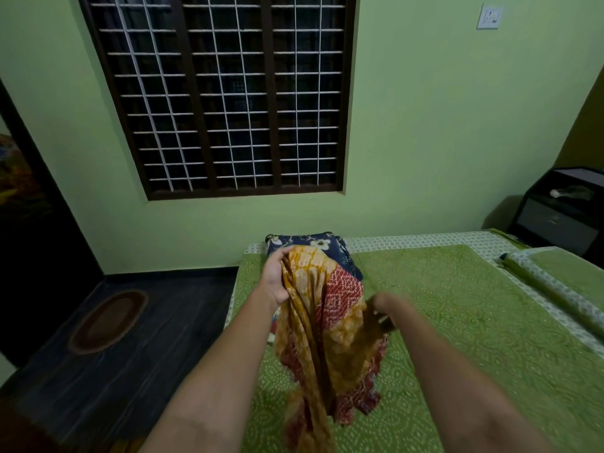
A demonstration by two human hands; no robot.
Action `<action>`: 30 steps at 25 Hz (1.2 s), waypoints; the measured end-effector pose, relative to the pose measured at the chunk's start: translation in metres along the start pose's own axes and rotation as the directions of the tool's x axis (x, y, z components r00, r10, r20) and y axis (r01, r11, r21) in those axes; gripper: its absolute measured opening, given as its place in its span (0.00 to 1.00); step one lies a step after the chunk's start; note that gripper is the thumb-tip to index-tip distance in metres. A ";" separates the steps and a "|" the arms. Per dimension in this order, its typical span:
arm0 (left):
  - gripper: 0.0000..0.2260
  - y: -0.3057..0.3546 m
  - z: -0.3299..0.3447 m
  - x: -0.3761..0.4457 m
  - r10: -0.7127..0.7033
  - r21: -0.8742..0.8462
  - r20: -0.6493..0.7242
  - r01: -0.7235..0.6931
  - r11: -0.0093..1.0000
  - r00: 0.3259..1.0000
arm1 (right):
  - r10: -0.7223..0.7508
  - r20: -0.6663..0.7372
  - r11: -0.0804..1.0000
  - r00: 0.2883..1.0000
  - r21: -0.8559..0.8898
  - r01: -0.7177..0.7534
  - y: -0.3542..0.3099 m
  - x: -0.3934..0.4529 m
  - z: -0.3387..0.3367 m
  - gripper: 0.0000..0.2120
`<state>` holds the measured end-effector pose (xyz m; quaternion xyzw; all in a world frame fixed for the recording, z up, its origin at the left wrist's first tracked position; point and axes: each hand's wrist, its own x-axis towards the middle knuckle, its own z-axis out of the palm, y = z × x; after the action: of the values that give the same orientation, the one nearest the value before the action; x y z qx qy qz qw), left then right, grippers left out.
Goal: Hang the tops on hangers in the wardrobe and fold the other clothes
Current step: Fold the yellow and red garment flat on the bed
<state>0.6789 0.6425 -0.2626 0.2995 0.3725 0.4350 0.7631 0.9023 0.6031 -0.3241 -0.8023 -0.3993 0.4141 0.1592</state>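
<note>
Head view: garment (322, 308) over bed (457, 322).

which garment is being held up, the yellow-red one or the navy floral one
The yellow-red garment: left hand grips its top. The navy floral one lies on the bed.

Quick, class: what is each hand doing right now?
Left hand: grip closed on the top of the yellow and red garment.
Right hand: blurred; grip appears closed on the garment's edge.
</note>
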 end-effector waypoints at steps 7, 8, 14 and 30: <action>0.17 0.021 0.015 -0.013 0.109 -0.013 -0.080 -0.110 0.994 0.991 | -0.135 0.424 0.644 0.896 0.725 -0.245 0.016 0.001 0.045 0.41; 0.17 0.022 0.011 -0.013 0.118 -0.028 -0.087 -0.120 0.992 0.989 | -0.204 0.416 0.608 0.886 0.763 -0.218 0.015 -0.003 0.042 0.36; 0.25 0.053 -0.078 -0.007 0.010 0.445 -0.304 0.132 0.885 0.953 | -0.212 0.295 0.689 0.932 0.721 -0.072 0.024 0.011 0.006 0.27; 0.23 0.129 -0.130 -0.009 0.412 0.516 -0.400 -0.171 0.840 0.819 | -0.429 0.079 0.632 0.900 0.738 0.237 -0.040 -0.007 -0.118 0.18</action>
<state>0.5116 0.7093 -0.2294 0.4035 0.5951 0.5115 0.4705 0.9726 0.6316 -0.2255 -0.5307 -0.3661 0.5949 0.4799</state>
